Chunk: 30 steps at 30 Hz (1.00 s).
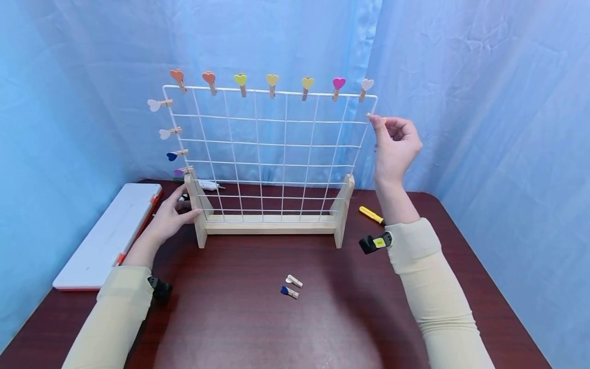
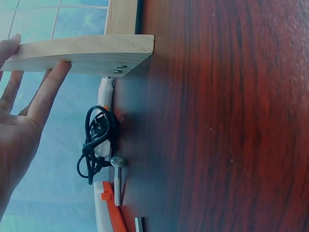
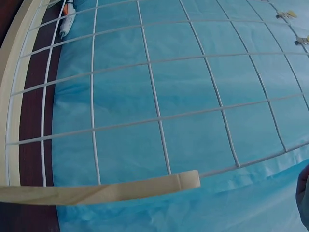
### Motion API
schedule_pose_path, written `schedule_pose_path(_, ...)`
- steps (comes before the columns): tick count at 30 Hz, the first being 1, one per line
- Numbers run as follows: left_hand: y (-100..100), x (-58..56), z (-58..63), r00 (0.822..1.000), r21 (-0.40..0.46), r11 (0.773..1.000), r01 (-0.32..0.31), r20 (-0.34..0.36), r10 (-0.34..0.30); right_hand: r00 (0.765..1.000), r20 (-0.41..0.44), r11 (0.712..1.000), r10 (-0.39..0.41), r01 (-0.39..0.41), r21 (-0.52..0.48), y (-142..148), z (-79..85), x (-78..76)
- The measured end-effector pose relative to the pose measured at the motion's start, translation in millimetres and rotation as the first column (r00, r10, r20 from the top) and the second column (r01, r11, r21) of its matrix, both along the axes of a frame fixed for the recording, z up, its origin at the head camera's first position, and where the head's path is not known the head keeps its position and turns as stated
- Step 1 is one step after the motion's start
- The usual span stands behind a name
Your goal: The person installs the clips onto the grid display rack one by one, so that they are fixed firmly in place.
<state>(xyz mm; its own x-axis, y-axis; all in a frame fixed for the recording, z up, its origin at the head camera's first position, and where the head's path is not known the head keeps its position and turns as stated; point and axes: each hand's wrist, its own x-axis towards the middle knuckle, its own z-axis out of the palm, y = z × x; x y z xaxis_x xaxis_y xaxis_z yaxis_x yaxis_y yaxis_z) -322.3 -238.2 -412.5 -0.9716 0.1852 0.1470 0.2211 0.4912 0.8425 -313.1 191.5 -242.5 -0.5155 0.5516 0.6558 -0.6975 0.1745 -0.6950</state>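
A white wire grid (image 1: 269, 120) stands upright in a wooden stand (image 1: 272, 226). Several heart clothespins (image 1: 272, 82) line its top edge, and more clothespins (image 1: 159, 105) sit down its left side. At the grid's upper right edge, my right hand (image 1: 397, 146) pinches a small wooden clothespin (image 1: 369, 116) between thumb and fingertip; the fingers mostly cover it. My left hand (image 1: 163, 220) holds the stand's left upright, thumb on one face and fingers on the other, as the left wrist view shows on the wooden upright (image 2: 96, 50).
Two loose clothespins, one white (image 1: 294, 280) and one blue (image 1: 289, 292), lie on the table before the stand. A white case (image 1: 108, 236) lies at left, a yellow-handled tool (image 1: 371, 214) at right. Behind the left upright are a coiled black cable (image 2: 99, 128) and a bolt (image 2: 118, 181).
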Motion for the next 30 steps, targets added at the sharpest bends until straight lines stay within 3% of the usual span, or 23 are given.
schedule_pose_path(6, 6.4, 10.4, 12.7, 1.0, 0.036, 0.999, 0.015, 0.002, -0.015, 1.0, 0.018, 0.996, -0.004, 0.003, 0.088, 5.7, 0.4, 9.3)
schedule_pose_path(11, 0.2, 2.3, 0.7, 1.0, 0.014, 1.0, 0.01, -0.009, -0.01, 0.999, 0.04, 0.984, 0.03, -0.037, 0.175, 8.3, -7.5, 27.4)
schedule_pose_path(16, -1.9, -1.4, -4.5, 1.0, 0.022, 1.0, 0.013, -0.023, -0.012, 0.979, 0.11, 0.916, 0.172, -0.2, 0.348, -1.6, -27.9, 47.3)
schedule_pose_path(19, -1.9, -1.1, -4.1, 1.0, 0.031, 0.999, 0.014, -0.026, -0.014, 0.949, 0.194, 0.831, 0.247, -0.31, 0.462, -9.4, -50.5, 53.4)
schedule_pose_path(21, -1.8, -0.7, -3.5, 1.0, 0.022, 1.0, 0.011, -0.029, -0.011, 0.918, 0.265, 0.755, 0.294, -0.393, 0.525, -12.9, -71.1, 54.0)
schedule_pose_path(26, -2.3, -1.0, -4.1, 1.0, 0.004, 1.0, 0.007, -0.025, -0.007, 0.84, 0.427, 0.506, 0.335, -0.542, 0.67, -19.3, -124.7, 52.0)
schedule_pose_path(30, -2.3, -2.1, -5.5, 1.0, 0.008, 1.0, 0.009, -0.023, -0.009, 0.802, 0.497, 0.333, 0.33, -0.592, 0.734, -26.5, -161.0, 51.6)
